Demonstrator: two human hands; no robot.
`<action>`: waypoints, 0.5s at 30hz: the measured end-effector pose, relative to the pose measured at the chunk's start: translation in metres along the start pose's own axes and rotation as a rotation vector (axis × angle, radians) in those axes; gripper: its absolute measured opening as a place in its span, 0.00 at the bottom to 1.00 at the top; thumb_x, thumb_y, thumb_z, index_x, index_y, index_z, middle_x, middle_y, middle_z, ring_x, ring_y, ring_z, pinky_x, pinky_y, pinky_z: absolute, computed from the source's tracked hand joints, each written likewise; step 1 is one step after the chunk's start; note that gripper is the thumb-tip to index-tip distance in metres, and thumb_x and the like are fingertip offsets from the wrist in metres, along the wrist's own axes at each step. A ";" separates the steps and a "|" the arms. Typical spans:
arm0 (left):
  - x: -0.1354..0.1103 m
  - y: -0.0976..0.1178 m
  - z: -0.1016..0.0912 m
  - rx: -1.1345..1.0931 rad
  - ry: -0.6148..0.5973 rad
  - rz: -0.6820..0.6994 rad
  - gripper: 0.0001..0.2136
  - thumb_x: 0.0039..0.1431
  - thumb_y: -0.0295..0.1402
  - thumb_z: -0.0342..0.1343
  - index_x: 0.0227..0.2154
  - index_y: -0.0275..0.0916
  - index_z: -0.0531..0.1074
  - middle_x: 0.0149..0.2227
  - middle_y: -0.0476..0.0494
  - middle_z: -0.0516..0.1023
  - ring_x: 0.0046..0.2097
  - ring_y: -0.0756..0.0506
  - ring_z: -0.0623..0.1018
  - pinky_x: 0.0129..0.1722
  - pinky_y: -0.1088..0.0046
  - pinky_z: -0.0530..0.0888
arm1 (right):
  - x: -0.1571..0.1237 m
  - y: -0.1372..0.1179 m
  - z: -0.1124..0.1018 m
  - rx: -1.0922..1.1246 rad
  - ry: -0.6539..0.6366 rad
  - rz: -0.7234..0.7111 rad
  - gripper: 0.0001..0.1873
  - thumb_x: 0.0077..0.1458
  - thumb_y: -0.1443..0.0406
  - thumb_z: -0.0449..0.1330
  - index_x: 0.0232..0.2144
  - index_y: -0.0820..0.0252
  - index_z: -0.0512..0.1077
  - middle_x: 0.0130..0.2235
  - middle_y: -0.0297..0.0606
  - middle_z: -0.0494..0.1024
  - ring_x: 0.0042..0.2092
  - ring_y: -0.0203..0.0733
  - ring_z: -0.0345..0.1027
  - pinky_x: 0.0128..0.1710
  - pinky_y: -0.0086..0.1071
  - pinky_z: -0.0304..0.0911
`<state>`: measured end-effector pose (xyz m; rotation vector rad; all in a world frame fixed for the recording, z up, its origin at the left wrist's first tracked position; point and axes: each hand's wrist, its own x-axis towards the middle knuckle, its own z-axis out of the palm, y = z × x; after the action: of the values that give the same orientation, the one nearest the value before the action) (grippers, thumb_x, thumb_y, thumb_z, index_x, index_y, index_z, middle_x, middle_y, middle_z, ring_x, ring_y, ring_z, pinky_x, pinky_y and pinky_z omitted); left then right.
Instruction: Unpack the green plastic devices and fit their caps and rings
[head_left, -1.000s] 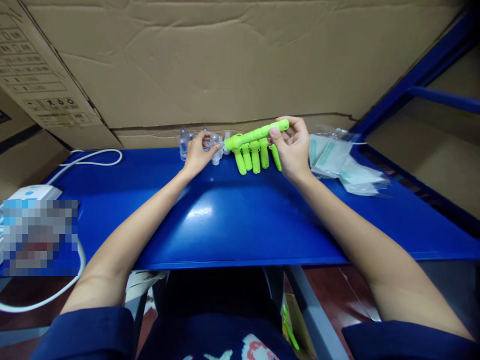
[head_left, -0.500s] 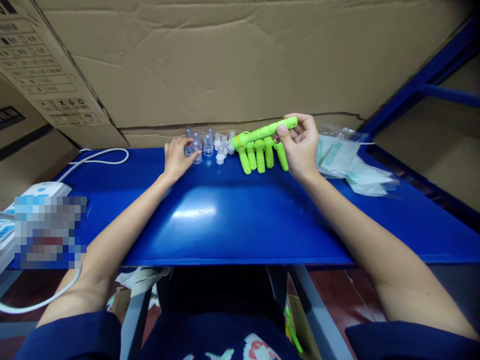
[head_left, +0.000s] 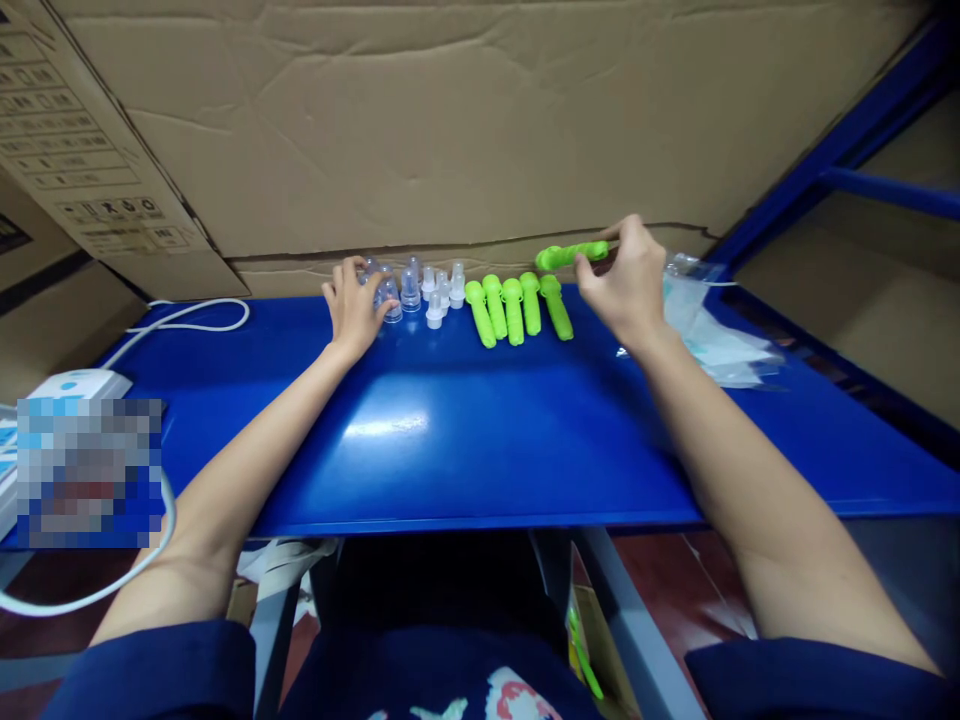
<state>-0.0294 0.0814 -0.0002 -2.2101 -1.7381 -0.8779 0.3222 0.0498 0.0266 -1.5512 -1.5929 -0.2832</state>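
Observation:
My left hand is at the back left of the blue table, its thumb and fingers curled round a clear plastic cup within a small cluster. Beside it stand another clear cup and several smaller clear pieces with whitish bases. My right hand pinches one end of a bright green plastic tube, held up nearly level above the table's back edge. Below and left of that tube, several similar green tubes lie side by side in a row.
Clear packets with pale green contents lie right of my right hand. A white power strip and its white cable are at the left. Cardboard walls the back; a blue metal frame rises at right.
My right hand has moved right with the green tube, away from the clear pieces, and the tube now points more away from me. My left hand stays at the clear cups.

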 end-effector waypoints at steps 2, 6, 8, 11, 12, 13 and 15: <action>0.000 0.001 0.000 0.027 -0.004 0.007 0.21 0.64 0.45 0.57 0.58 0.49 0.72 0.65 0.35 0.63 0.65 0.28 0.62 0.60 0.45 0.63 | 0.003 0.008 -0.001 -0.064 -0.046 0.062 0.11 0.54 0.66 0.59 0.40 0.56 0.63 0.43 0.49 0.75 0.47 0.54 0.71 0.52 0.50 0.66; -0.003 0.003 -0.002 0.049 -0.022 0.038 0.25 0.66 0.45 0.54 0.64 0.50 0.65 0.69 0.34 0.58 0.67 0.28 0.60 0.60 0.44 0.63 | 0.003 0.012 -0.004 -0.185 -0.142 0.202 0.15 0.53 0.69 0.60 0.44 0.59 0.63 0.45 0.55 0.74 0.48 0.56 0.71 0.52 0.49 0.64; -0.005 0.000 -0.001 0.012 -0.010 0.030 0.25 0.67 0.46 0.51 0.66 0.49 0.63 0.70 0.33 0.56 0.67 0.27 0.59 0.59 0.41 0.63 | 0.001 0.010 -0.007 -0.236 -0.204 0.248 0.16 0.55 0.69 0.59 0.46 0.62 0.64 0.45 0.58 0.74 0.47 0.55 0.71 0.50 0.46 0.64; -0.006 -0.008 0.002 -0.083 0.039 0.014 0.25 0.67 0.48 0.49 0.65 0.50 0.64 0.69 0.33 0.57 0.67 0.26 0.58 0.60 0.38 0.61 | -0.002 0.008 -0.009 -0.273 -0.277 0.268 0.15 0.56 0.69 0.60 0.46 0.64 0.65 0.42 0.57 0.74 0.46 0.54 0.71 0.48 0.43 0.65; -0.006 -0.012 0.003 -0.111 0.054 0.010 0.25 0.67 0.49 0.49 0.64 0.50 0.65 0.69 0.33 0.58 0.67 0.26 0.58 0.60 0.38 0.61 | -0.003 0.008 -0.009 -0.275 -0.299 0.258 0.14 0.56 0.68 0.60 0.45 0.65 0.65 0.41 0.56 0.73 0.45 0.54 0.71 0.46 0.43 0.66; -0.007 -0.016 0.004 -0.133 0.065 0.006 0.25 0.67 0.49 0.49 0.64 0.51 0.65 0.68 0.33 0.58 0.67 0.27 0.58 0.60 0.37 0.60 | -0.004 0.010 -0.008 -0.281 -0.320 0.253 0.14 0.56 0.68 0.60 0.45 0.66 0.65 0.39 0.55 0.73 0.45 0.55 0.72 0.45 0.42 0.66; -0.008 -0.023 0.005 -0.155 0.073 -0.004 0.25 0.66 0.50 0.49 0.64 0.51 0.66 0.68 0.34 0.59 0.67 0.27 0.58 0.61 0.36 0.59 | -0.006 0.014 -0.005 -0.297 -0.379 0.243 0.14 0.57 0.68 0.61 0.45 0.67 0.66 0.36 0.54 0.73 0.43 0.55 0.72 0.43 0.41 0.65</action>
<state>-0.0505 0.0841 -0.0130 -2.2377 -1.6948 -1.1152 0.3358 0.0449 0.0203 -2.1073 -1.6764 -0.0959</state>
